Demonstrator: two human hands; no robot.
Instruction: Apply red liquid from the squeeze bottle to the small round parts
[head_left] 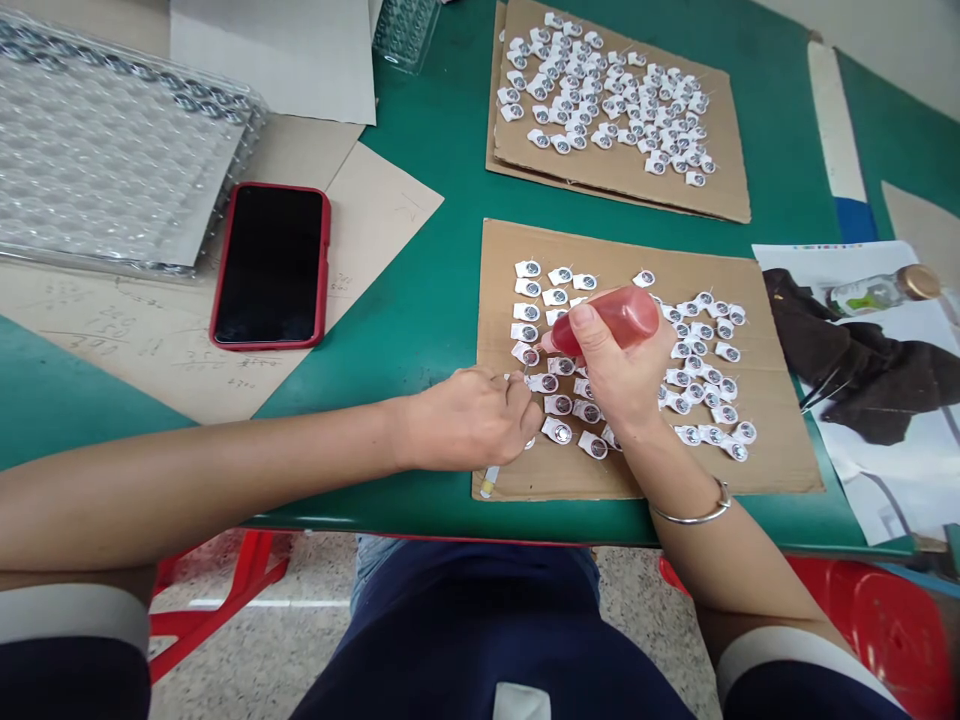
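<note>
My right hand [630, 375] is closed around a red squeeze bottle [619, 318], tilted so its nozzle points left and down. The nozzle tip is at or just above a small white tag-like piece [524, 353] with a dark round centre; contact cannot be told. My left hand [480, 418] is closed low over the left edge of a cardboard sheet [780, 450]. From beneath it sticks out a thin white stick [489, 482] with a yellowish band, mostly hidden by the fingers. Several similar white pieces lie in rows on the cardboard, some behind my right hand.
Farther back, stacked cardboard sheets [517, 165] carry many more white pieces. A red-cased phone [271, 265] and bubble wrap [112, 150] lie left on paper. At right are a dark cloth [877, 380], tweezers [825, 388] and a glass jar [874, 293] on white paper.
</note>
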